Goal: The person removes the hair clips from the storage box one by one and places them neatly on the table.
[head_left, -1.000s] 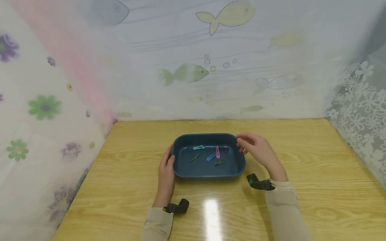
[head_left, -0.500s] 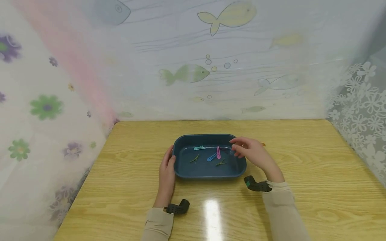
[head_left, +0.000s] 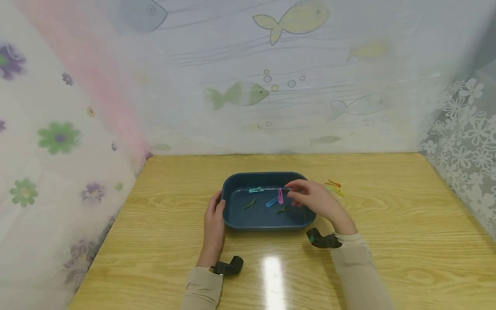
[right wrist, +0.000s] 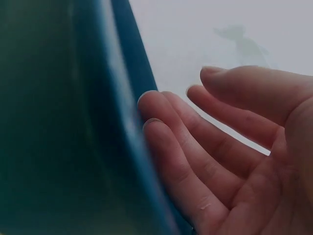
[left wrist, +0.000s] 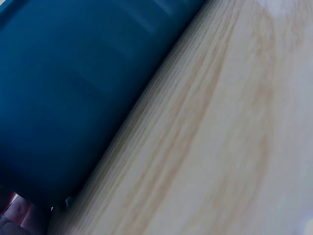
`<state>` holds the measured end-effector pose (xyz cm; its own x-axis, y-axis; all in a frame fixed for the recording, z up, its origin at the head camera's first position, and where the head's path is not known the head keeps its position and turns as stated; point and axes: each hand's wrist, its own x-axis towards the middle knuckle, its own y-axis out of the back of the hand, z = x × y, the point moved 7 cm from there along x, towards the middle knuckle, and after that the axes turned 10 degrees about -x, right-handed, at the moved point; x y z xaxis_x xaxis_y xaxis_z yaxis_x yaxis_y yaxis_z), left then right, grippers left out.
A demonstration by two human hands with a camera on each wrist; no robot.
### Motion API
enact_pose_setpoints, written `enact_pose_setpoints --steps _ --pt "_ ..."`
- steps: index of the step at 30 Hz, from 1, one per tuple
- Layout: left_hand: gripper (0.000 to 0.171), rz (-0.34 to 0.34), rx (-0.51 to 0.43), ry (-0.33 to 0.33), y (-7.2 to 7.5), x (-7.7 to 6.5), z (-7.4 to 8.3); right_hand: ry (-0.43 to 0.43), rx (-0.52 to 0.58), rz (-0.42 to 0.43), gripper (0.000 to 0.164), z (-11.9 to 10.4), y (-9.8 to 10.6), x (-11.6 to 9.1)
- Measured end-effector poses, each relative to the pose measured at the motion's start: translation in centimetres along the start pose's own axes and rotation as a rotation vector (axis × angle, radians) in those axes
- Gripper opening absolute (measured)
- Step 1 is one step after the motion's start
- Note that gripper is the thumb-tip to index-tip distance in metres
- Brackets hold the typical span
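A dark blue rectangular basin (head_left: 267, 227) rests on the table. My left hand (head_left: 214, 224) holds its left side, thumb at the rim; in the left wrist view fingers (left wrist: 19, 210) show by its lower edge. Inside lie a pink hair clip (head_left: 280, 196), a blue hair clip (head_left: 272, 202), a teal hair clip (head_left: 255, 190) and thin green V-shaped pieces (head_left: 249, 204). Over the basin's right side hovers my right hand (head_left: 315, 200), fingertips close to the pink clip. Its fingers are loosely bent with nothing between them in the right wrist view.
Beyond my right hand, an orange clip (head_left: 334, 183) and a yellow piece (head_left: 340, 193) lie on the wooden table (head_left: 162, 215). A curtain printed with fish (head_left: 236, 93) hangs behind the table's far edge. Each wrist wears a black camera mount (head_left: 229, 266).
My right hand has moved left from the basin's right rim to over its inside, uncovering the orange and yellow pieces behind it. The left hand has stayed in place.
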<state>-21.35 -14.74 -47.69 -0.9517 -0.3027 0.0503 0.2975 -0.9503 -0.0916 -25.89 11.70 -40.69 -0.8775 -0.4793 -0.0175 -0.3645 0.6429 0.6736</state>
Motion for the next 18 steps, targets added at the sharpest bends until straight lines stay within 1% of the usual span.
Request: enact_pose_setpoints --steps 4,10,11,12,15,17,18 --pt "0.034 0.002 0.001 -0.008 -0.1 0.0 0.1 0.010 0.003 -0.014 0.037 -0.2 -0.2 0.0" --pt "0.034 0.001 -0.001 0.000 -0.2 0.0 0.1 0.012 -0.070 -0.035 0.033 -0.2 -0.8 0.1" --pt "0.034 -0.001 -0.002 0.008 -0.2 -0.1 0.4 0.014 -0.077 -0.036 0.033 -0.2 -0.9 0.2" --pt "0.034 -0.001 -0.005 0.012 -0.2 -0.1 0.4 0.016 -0.079 -0.037 0.032 -0.2 -1.0 0.2" --pt "0.034 -0.001 -0.010 0.014 -0.1 -0.1 0.3 0.020 -0.087 -0.029 0.031 -0.4 -1.1 0.4" --pt "0.033 0.002 -0.013 0.013 -0.1 -0.1 0.3 0.020 -0.116 -0.019 0.030 -0.5 -1.2 0.4" --pt "0.033 0.004 -0.013 0.007 0.0 0.1 0.0 0.017 -0.133 -0.014 0.030 -0.5 -1.3 0.5"
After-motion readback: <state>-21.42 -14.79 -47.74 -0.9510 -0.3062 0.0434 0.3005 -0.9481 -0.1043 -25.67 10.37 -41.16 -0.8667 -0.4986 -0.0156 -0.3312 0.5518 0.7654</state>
